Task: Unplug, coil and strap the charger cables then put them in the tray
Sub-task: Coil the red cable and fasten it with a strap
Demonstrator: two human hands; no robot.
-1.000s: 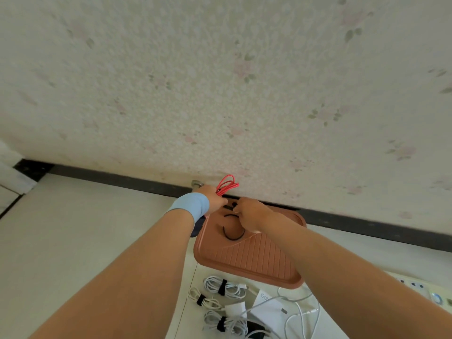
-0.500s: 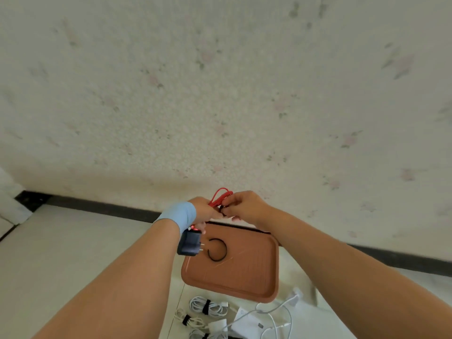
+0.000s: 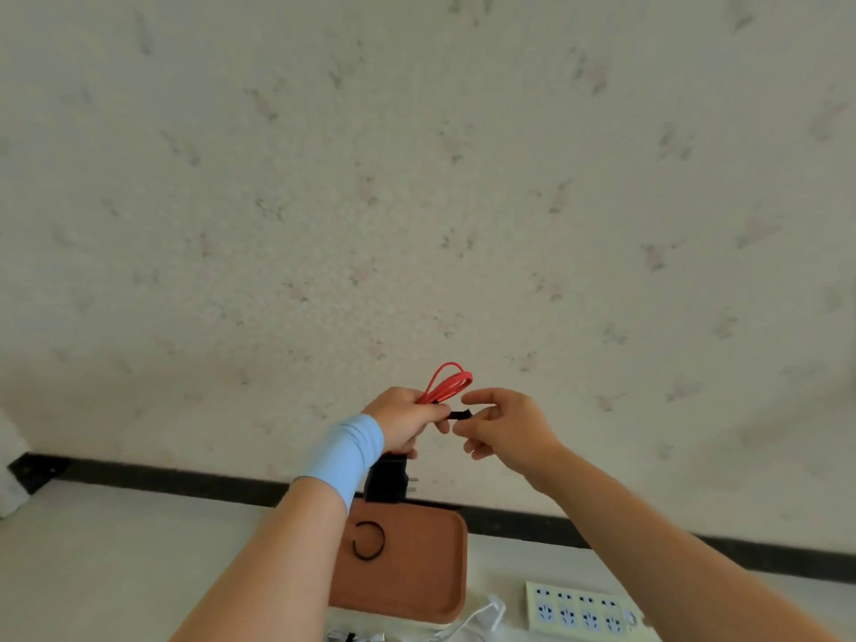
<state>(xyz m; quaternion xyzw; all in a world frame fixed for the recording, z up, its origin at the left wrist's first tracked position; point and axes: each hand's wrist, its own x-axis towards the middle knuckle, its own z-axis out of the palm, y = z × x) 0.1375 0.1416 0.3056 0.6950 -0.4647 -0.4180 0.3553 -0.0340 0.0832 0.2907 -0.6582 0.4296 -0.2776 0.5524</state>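
Patterned pale wall point(image 3: 417, 201) fills most of the view, with a dark strip point(image 3: 602, 532) running along its foot. Below it lies a pale desk point(image 3: 116, 572). A brown tray point(image 3: 417, 581) sits on the desk against the far edge, near centre, and holds one loose black loop point(image 3: 368, 540) in its far left part. A white power strip point(image 3: 574, 609) lies on the desk just right of the tray, with a white cable point(image 3: 477, 616) between the two at the near edge. Strapped white coils point(image 3: 356, 637) are partly visible at the bottom edge, near side of the tray. Both hands are raised above the tray, in front of the wall. The left hand point(image 3: 400, 421), with a light blue wristband point(image 3: 347, 456), has its grip closed round a coiled red cable point(image 3: 447, 384); the loops stand out above the fist. A black charger plug point(image 3: 387, 479) hangs below that hand, prongs pointing right, clear of the tray. The right hand point(image 3: 505, 428) sits just right of the left, its grip pinching the end of a black strap point(image 3: 460, 415) that spans the gap between the hands, forefinger extended above it. The red cable is not in the tray.
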